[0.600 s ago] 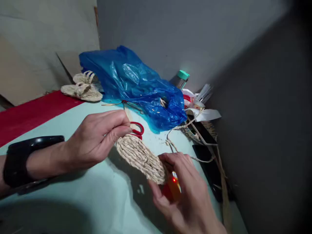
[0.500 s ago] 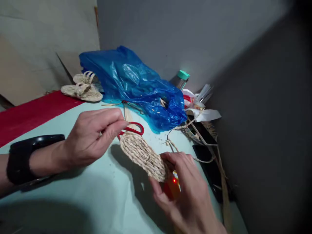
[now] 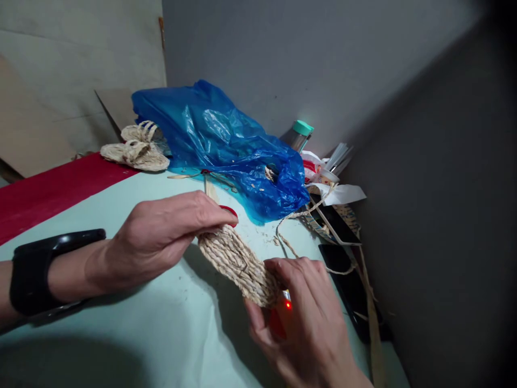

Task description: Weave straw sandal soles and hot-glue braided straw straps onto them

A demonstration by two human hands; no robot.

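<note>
A woven straw sole (image 3: 238, 264) is held just above the pale green table (image 3: 169, 334), tilted. My left hand (image 3: 165, 237), with a black wristband, pinches its far end. My right hand (image 3: 307, 323) grips the near end of the sole together with a red lighter (image 3: 280, 318) that shows a small red glow. Red-handled scissors (image 3: 230, 211) lie on the table behind the sole, mostly hidden by my left fingers.
A blue plastic bag (image 3: 226, 145) lies behind the sole. Two finished straw sandals (image 3: 135, 151) rest on a red cloth (image 3: 52, 188) at the left. Loose straw cord (image 3: 299, 237), a green-capped bottle (image 3: 299, 134), a phone (image 3: 343, 275) and papers crowd the right edge by the grey wall.
My left hand has closed down over the far end of the sole, covering the scissors' handle. The sole and my right hand have shifted slightly.
</note>
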